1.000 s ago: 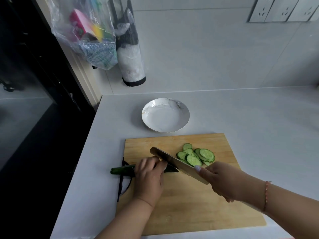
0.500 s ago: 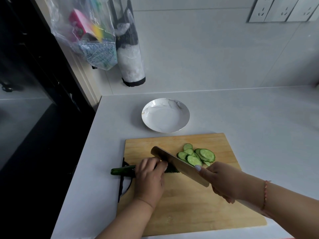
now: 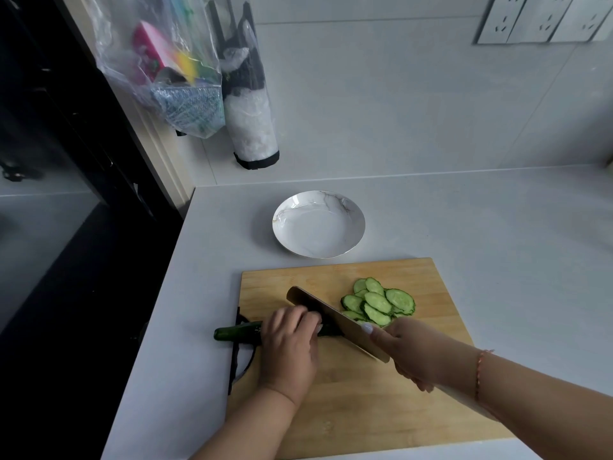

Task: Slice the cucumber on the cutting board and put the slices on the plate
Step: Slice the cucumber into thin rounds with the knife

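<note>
Left hand (image 3: 289,343) curls over the cucumber (image 3: 237,333); right hand (image 3: 409,351) grips the knife (image 3: 331,318) — fingertips look tucked, I think — keep them so, cuts thin.

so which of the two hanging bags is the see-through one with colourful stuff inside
The left bag, clear plastic with pink and yellow packaging showing through. The right bag beside it is black-trimmed with white contents.

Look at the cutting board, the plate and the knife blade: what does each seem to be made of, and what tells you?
Cutting board: wood or bamboo, matt, with pale tan lengthwise grain strips.
Plate: probably glazed ceramic, glossy white with grey marble-like veining and a thin dark rim.
Knife blade: metal, smooth, with a golden sheen; the tint may be coating or reflection.
</note>
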The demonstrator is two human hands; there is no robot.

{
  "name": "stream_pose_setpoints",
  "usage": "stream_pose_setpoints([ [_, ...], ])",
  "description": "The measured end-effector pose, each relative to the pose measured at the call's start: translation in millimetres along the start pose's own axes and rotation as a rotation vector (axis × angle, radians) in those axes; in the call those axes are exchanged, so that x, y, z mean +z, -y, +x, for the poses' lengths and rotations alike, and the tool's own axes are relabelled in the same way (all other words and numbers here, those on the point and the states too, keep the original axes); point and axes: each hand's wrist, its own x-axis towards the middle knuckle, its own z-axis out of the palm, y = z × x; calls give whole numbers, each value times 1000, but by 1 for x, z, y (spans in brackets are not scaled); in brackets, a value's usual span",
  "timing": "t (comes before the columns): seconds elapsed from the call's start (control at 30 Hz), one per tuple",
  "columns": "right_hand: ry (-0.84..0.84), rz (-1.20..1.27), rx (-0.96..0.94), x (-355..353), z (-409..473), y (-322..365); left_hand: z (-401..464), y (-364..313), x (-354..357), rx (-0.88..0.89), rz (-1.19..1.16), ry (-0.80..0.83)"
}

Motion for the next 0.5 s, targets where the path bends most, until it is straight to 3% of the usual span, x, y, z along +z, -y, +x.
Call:
stream_pose_setpoints([
  [0.5, -10, 30, 18, -14, -29, -7, 0, 2, 2, 18, -12, -46],
])
